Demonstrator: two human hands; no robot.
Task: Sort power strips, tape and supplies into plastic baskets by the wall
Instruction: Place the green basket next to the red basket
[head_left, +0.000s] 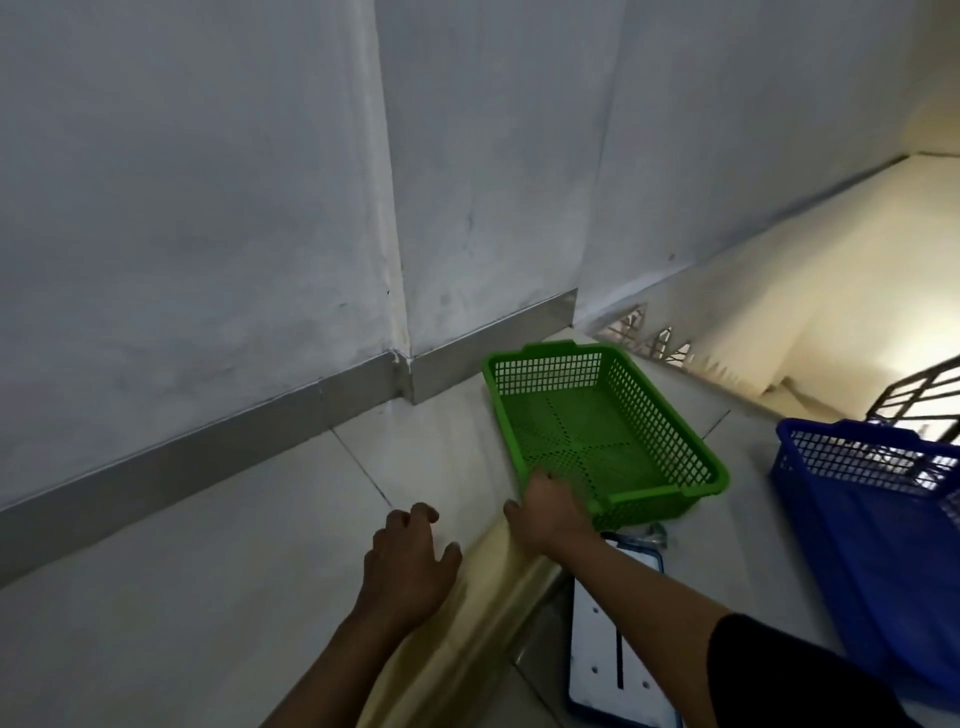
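Observation:
A green plastic basket with perforated walls lies on the tiled floor near the wall corner, with nothing inside it. My right hand grips its near left corner rim. My left hand hovers over the floor to the left of it, fingers curled apart and holding nothing. A blue plastic basket stands at the right edge. A white power strip with a blue edge lies on the floor under my right forearm.
A grey wall with a metal skirting runs along the left and back, stepping out at a corner. A pale yellow raised strip crosses the floor below my hands. A stair railing shows at far right.

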